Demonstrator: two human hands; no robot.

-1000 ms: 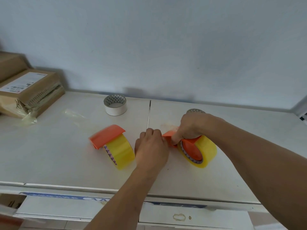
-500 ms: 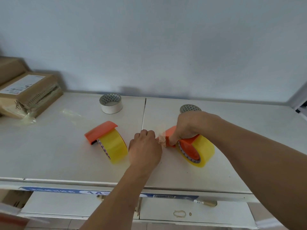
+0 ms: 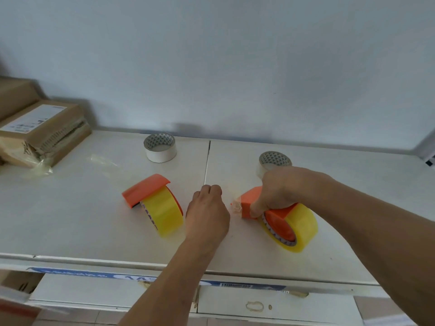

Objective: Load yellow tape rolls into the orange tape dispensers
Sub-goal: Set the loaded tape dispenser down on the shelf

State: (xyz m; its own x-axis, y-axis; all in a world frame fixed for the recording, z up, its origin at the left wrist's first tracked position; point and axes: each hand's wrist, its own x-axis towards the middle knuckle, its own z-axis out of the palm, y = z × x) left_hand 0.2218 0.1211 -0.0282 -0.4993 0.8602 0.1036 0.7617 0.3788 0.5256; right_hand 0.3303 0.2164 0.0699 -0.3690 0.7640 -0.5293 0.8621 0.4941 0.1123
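Two yellow tape rolls stand on edge on the white tabletop point(image 3: 94, 220), each inside an orange dispenser. The left roll point(image 3: 164, 212) sits alone under its orange dispenser cover point(image 3: 143, 191). My right hand point(image 3: 280, 189) grips the top of the right orange dispenser point(image 3: 249, 203), which holds the right yellow roll point(image 3: 299, 229). A crumpled bit of clear tape point(image 3: 236, 207) hangs at that dispenser's front end. My left hand point(image 3: 207, 215) rests between the two rolls, fingers curled shut, a little left of the tape end and apart from it.
Two white empty tape cores stand further back, one point(image 3: 160, 147) at centre left and one point(image 3: 270, 162) partly behind my right hand. Cardboard boxes point(image 3: 44, 135) are stacked at the far left by the wall. A clear plastic scrap point(image 3: 101, 160) lies near them.
My left hand drew back to the left, away from the dispenser's front end. A crumpled tape end now shows there. My right hand stays on the dispenser.
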